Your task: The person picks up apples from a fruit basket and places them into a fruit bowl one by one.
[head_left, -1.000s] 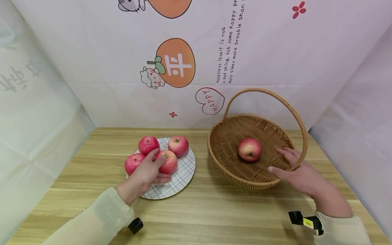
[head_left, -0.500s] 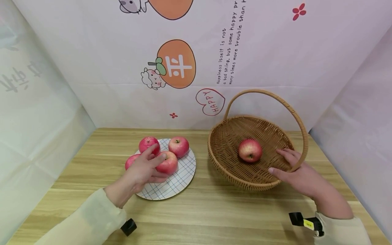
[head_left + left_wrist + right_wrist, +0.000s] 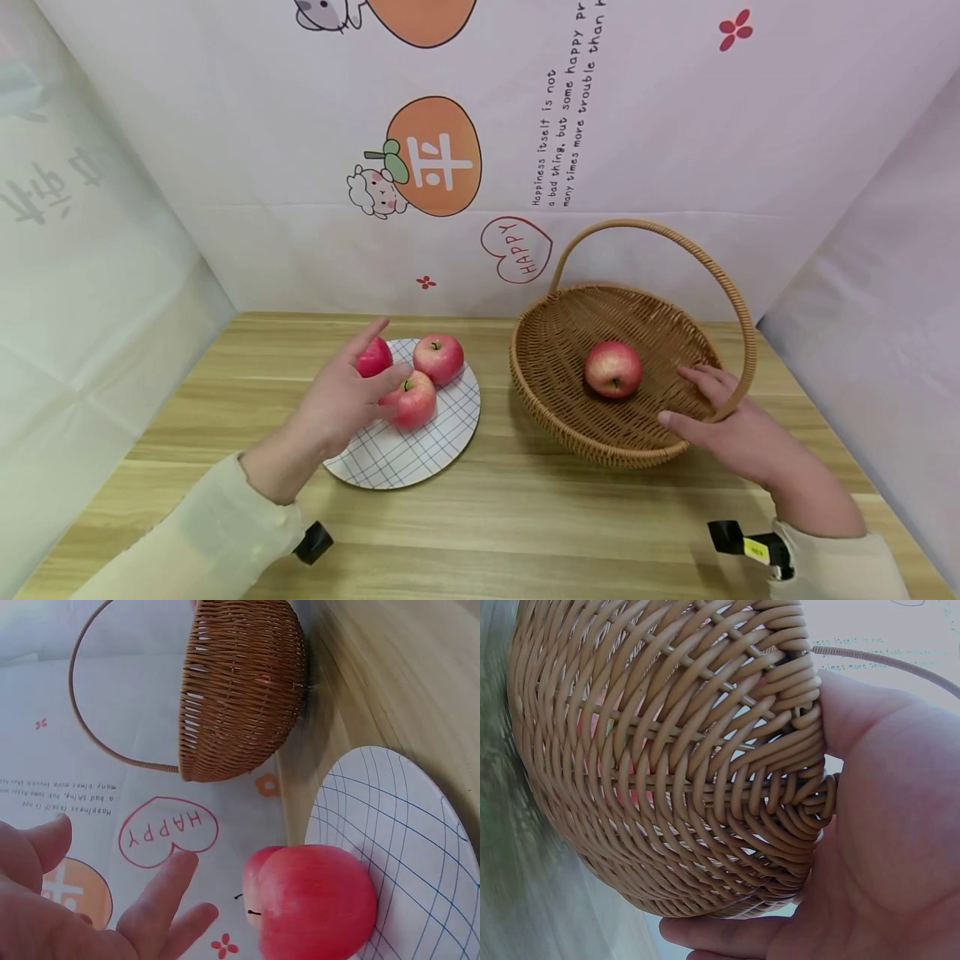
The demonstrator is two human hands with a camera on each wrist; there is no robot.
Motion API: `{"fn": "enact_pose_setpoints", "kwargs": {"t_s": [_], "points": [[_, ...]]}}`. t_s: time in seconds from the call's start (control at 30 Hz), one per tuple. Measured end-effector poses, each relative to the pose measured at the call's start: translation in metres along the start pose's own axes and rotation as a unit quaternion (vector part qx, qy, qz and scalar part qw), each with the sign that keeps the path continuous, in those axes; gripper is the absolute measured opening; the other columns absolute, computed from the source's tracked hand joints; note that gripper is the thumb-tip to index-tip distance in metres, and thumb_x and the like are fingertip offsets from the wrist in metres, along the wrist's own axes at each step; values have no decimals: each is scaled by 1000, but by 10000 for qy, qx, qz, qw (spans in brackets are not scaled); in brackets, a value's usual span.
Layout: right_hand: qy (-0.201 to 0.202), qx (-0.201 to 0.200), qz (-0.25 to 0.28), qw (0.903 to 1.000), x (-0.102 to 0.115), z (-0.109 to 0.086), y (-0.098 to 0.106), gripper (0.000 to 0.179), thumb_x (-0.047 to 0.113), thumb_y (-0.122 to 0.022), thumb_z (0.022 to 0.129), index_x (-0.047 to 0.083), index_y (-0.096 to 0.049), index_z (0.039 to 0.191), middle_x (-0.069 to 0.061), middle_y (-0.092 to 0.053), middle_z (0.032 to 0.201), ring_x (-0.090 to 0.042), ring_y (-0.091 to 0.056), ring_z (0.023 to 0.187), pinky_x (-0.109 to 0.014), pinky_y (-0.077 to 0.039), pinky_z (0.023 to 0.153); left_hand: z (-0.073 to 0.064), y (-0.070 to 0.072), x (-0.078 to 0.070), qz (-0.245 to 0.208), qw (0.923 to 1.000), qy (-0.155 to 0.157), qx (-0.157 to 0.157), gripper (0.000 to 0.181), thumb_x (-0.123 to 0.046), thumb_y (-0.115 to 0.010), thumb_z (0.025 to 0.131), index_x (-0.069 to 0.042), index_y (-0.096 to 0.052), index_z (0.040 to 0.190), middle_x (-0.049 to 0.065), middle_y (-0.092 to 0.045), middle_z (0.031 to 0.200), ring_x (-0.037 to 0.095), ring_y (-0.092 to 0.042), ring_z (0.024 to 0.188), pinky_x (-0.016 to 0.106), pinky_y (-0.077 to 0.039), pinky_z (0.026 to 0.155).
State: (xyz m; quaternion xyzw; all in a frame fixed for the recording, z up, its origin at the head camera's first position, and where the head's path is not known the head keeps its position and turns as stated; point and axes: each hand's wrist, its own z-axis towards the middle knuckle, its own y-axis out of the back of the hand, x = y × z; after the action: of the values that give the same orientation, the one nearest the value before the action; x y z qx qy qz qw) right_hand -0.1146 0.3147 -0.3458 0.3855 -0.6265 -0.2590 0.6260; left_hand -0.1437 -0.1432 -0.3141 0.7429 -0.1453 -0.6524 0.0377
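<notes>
Over the left part of a white checked plate point(image 3: 405, 467), my left hand point(image 3: 330, 408) is held with its fingers spread, and nothing is in its grasp. Its thumb lies close to the front apple point(image 3: 412, 402); whether they touch I cannot tell. Another apple point(image 3: 438, 358) sits behind it on the plate, and a redder apple point(image 3: 374, 358) is partly covered by the fingers. My right hand point(image 3: 738, 425) holds the right rim of a wicker basket point(image 3: 600, 446), at the foot of its handle. A single apple point(image 3: 612, 369) lies inside the basket, which leans toward me.
The tall arched handle point(image 3: 652, 225) rises over the basket. A printed white cloth point(image 3: 300, 167) hangs behind the wooden table point(image 3: 510, 525), and pale cloth walls stand at both sides. Bare tabletop lies between plate and basket.
My left hand has opened off the front apple and drawn back to the left, its fingers spreading. That apple stays on the plate. The right hand and basket hold still.
</notes>
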Motion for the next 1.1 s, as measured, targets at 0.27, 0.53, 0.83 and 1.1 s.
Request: {"fn": "enact_pose_setpoints", "kwargs": {"t_s": [0.27,0.53,0.83,1.1], "points": [[-11,14,-40,10000,-1,0,-1,92,53,-62,95,1,-19,157,-35,-3,157,-66,-11,134,-79,-23,95,-4,-13,-8,1563,9724,-1712,268,85,-24,-80,87,-35,-32,156,-12,-1,164,33,-44,134,39,-54,89],[-29,22,27,10000,0,0,0,94,55,-62,94,1,-18,158,-35,-2,157,-66,-11,134,-79,-23,96,0,-33,-16,1677,9362,-2803,1297,88,-15,-85,80,-27,-40,155,-23,-2,162,20,-62,111,32,-56,83],[-29,29,79,10000,0,0,1,92,51,-63,95,1,-18,158,-34,-2,157,-65,-10,135,-78,-23,96,12,-60,-25,2120,8932,-3550,1767,81,-17,-82,84,-28,-42,154,-21,-2,163,13,-38,138,30,-51,92],[-52,46,74,9999,1,-1,0,93,53,-63,95,1,-18,158,-35,-3,157,-64,-10,136,-78,-23,96,27,-89,-34,2617,8543,-4059,1925,74,-27,-77,89,-27,-42,154,-17,2,164,13,-35,140,20,-54,72]]}}
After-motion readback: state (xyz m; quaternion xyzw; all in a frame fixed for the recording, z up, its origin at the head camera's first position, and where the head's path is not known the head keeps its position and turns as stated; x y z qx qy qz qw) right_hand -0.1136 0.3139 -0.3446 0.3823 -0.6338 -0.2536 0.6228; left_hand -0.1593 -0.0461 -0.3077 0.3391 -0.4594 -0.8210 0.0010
